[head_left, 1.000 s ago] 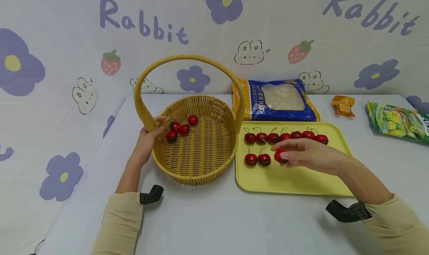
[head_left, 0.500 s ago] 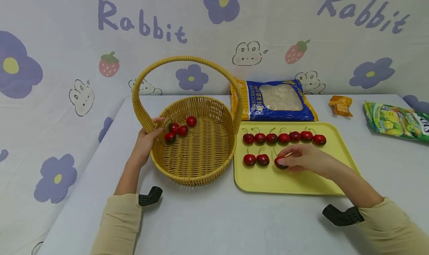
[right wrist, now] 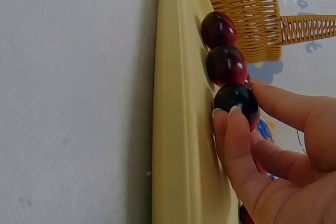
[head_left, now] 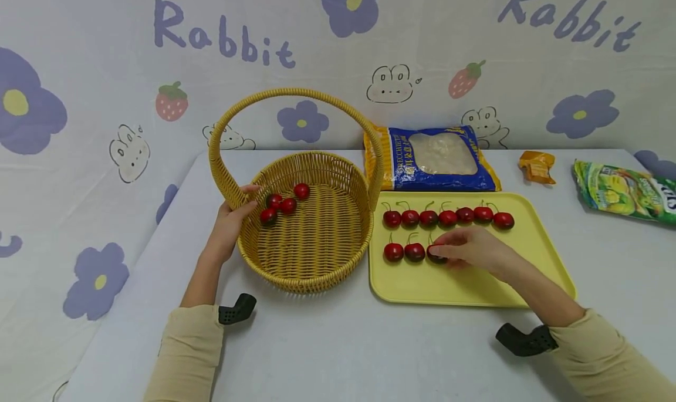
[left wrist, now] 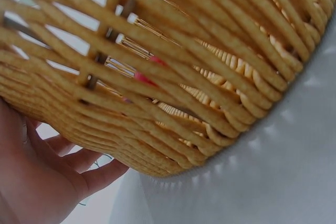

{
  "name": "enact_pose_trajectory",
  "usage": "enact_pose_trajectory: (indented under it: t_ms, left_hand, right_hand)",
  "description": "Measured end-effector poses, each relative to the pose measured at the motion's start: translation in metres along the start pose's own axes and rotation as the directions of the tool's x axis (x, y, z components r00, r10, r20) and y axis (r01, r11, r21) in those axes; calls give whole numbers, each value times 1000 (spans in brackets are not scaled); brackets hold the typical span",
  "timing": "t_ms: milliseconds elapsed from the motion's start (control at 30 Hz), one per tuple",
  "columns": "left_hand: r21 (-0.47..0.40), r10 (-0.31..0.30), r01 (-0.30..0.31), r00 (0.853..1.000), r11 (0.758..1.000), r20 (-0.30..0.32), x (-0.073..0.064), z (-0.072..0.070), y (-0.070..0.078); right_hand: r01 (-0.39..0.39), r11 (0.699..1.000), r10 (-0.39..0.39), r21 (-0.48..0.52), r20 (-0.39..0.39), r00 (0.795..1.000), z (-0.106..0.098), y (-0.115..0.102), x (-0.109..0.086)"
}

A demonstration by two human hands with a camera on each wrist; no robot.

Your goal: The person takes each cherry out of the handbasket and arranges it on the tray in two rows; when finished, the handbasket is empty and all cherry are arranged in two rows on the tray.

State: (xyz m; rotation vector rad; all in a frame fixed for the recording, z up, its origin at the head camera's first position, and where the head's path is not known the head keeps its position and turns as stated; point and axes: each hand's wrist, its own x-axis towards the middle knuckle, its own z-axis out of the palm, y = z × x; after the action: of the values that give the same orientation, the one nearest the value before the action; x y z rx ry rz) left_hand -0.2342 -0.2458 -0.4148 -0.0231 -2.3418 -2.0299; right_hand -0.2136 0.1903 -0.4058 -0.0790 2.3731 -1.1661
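Observation:
A cherry (right wrist: 234, 99) sits between the thumb and fingers of my right hand (head_left: 477, 250), low over the yellow tray (head_left: 475, 293). It stands at the right end of a short front row, beside a dark red cherry (head_left: 414, 252) and another cherry (head_left: 393, 252). Behind them runs a longer row of several cherries (head_left: 447, 218) with stems. My left hand (head_left: 226, 229) grips the left side of the yellow wicker basket (head_left: 306, 283) at the foot of its handle. Inside the basket, several cherries (head_left: 287, 206) lie toward the left; in the left wrist view the weave mostly hides them.
Behind the tray lies a blue and yellow pasta bag (head_left: 440, 158). A small orange packet (head_left: 537, 166) and a green bag (head_left: 625, 191) lie at the right on the white table (head_left: 338, 349). A printed cloth (head_left: 237, 97) hangs behind the table.
My right hand has lowered the cherry and moved it left, close to the two cherries of the front row. The left hand stays on the basket. The view has shifted slightly.

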Motion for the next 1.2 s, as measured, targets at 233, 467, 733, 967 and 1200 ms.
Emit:
enact_pose_trajectory:
  t_ms: [233,467,733,967,1200]
  left_hand:
    - [-5,-3,3,1000,1000,7,-1,1,3]
    - [-7,-8,8,1000,1000,7,-3,1,4]
    - [-12,-3,3,1000,1000,7,-3,1,4]
    - [-11,-3,3,1000,1000,7,-2,1,3]
    - [-14,0,0,1000,1000,6,-3,1,3]
  right_hand:
    - [-3,999,3,45,-14,1000,5,-4,-3]
    - [6,999,-5,44,-13,1000,5,-4,-4]
    - [24,999,-23,21,-32,999,-9,-2,-10]
    - [94,987,-105,132,80,991,-28,-7,-15]
    - [172,935,-253,311,245,936,-36,-19,-18]
